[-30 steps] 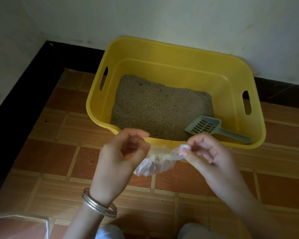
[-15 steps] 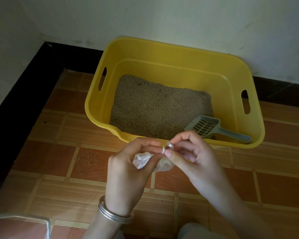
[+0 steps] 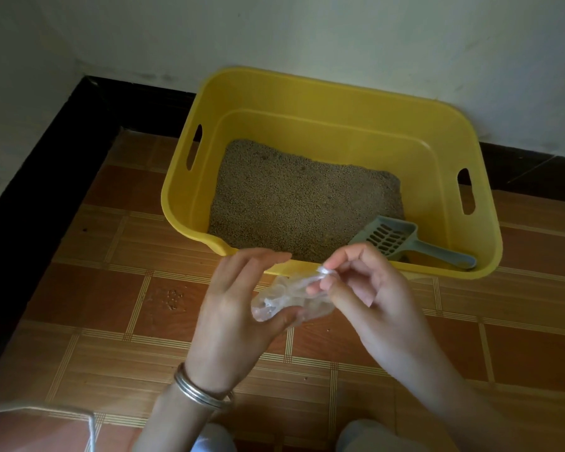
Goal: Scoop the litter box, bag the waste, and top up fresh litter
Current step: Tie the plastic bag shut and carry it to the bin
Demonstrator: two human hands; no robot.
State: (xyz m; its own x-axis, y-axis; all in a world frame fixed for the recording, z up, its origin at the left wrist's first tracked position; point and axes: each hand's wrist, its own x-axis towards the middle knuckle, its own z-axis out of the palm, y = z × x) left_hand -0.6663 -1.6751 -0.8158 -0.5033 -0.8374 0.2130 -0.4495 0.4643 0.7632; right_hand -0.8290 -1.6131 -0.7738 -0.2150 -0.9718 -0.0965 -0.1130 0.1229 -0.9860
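Left hand (image 3: 238, 308): the fingers are stretched almost straight; a crumpled clear plastic bag (image 3: 284, 296) is pinned against them by the thumb.
Right hand (image 3: 366, 288): the fingers are curled, and the bag's twisted upper end is pinched between thumb and forefinger.
Hands: held slightly apart and joined only by the bag, in the air just in front of the box's near rim.
Change: half a second ago the fingertips were met over the bunched bag; the left fingers have since been straightened and the bag drawn out between the hands.
Wrist: silver bangles (image 3: 203, 391) are worn on the left.
Litter box (image 3: 340, 89): yellow, set on the tiled floor (image 3: 470, 353) against the wall, with grey-brown litter (image 3: 300, 203) inside.
Scoop (image 3: 392, 238): grey and slotted, laid in the box's near right corner, unmoved.
Spill: a few granules (image 3: 173, 298) are scattered on a tile to the left.
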